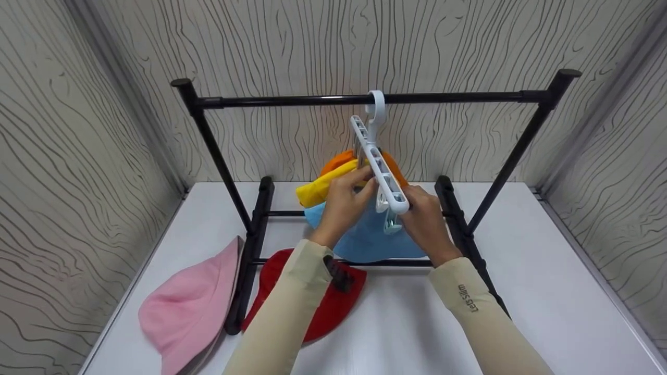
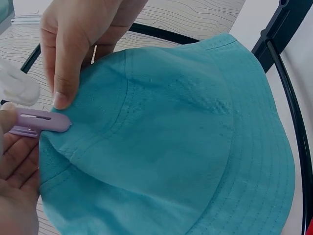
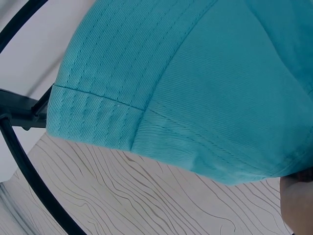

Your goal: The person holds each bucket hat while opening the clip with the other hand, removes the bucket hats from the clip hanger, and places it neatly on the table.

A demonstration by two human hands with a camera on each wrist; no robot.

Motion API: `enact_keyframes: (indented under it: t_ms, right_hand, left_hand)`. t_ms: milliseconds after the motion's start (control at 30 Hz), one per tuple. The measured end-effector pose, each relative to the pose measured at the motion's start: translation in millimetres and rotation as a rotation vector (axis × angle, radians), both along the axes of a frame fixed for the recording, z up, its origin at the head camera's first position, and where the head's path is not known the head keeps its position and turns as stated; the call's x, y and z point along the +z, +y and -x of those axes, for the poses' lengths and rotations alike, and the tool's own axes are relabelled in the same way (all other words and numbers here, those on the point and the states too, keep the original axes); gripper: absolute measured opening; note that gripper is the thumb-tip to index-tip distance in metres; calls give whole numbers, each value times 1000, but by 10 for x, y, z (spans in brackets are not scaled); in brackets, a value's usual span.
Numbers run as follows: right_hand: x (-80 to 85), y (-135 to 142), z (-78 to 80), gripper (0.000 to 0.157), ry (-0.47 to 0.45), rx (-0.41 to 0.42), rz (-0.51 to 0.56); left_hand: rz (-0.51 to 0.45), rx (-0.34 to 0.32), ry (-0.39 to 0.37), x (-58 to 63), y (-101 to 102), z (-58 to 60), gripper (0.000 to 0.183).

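A white clip hanger [image 1: 384,174] hangs by its hook from the black rack's top bar. Below it is a light-blue bucket hat [image 1: 372,242], its brim downward. In the left wrist view, my left hand [image 2: 19,171] pinches a lilac clip [image 2: 46,121] whose tip lies over the edge of the hat's crown. Beside that clip, my right hand [image 2: 83,44] pinches the crown between thumb and fingers. A white clip [image 2: 19,88] shows blurred nearby. Only a small part of the right hand [image 3: 298,203] appears in the right wrist view, at the crown's edge.
Behind the blue hat are a yellow hat [image 1: 323,188] and an orange hat [image 1: 338,160]. A red bucket hat [image 1: 333,310] lies below my left forearm, and a pink one [image 1: 185,299] lies left of the rack [image 1: 219,156]. Patterned walls enclose the white table [image 1: 542,291].
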State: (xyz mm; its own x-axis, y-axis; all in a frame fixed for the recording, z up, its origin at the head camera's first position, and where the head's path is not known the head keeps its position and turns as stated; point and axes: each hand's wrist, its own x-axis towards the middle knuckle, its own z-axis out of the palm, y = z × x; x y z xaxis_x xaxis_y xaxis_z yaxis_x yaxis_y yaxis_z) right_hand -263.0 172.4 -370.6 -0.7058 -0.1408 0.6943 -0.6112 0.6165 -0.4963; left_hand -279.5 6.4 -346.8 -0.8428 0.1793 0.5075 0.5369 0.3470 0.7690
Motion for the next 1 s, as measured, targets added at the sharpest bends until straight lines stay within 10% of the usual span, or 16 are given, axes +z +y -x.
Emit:
enact_keyframes:
  t_ms: [1000]
  right_hand:
    - [-40,-33,-26,26,-64,16,24]
  left_hand:
    - [-52,45,-41,10,19,22,31]
